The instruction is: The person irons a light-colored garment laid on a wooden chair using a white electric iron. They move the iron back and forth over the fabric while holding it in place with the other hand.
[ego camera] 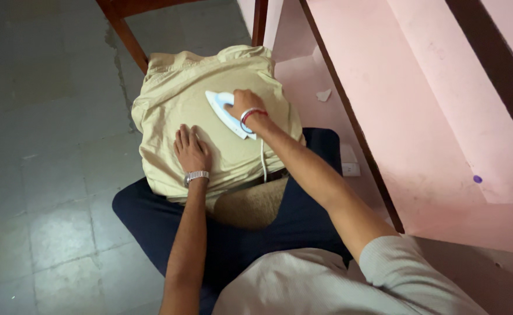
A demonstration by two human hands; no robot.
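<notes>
- A dark blue cloth point(151, 224) covered the surface nearest the person, with a brown padded layer point(250, 204) showing under the garment's near edge.
- The left hand point(191, 150), wearing a metal wristwatch point(196, 176), lay flat on the beige garment point(169, 105), its grip spread and pinching nothing.
- The right hand point(243, 105), with a red and white band point(250, 114) at the wrist, had its grip pressed together around the handle of the white and blue iron point(224, 111).
- The iron rested on the garment's middle, just beside the left hand, its white cord point(263, 160) trailing back toward the person.
- Farther off, the garment's collar end lay near a wooden chair leg point(129, 39) on the grey tiled floor point(41, 116).
- A pink wall point(420, 105) rose on the right.
</notes>
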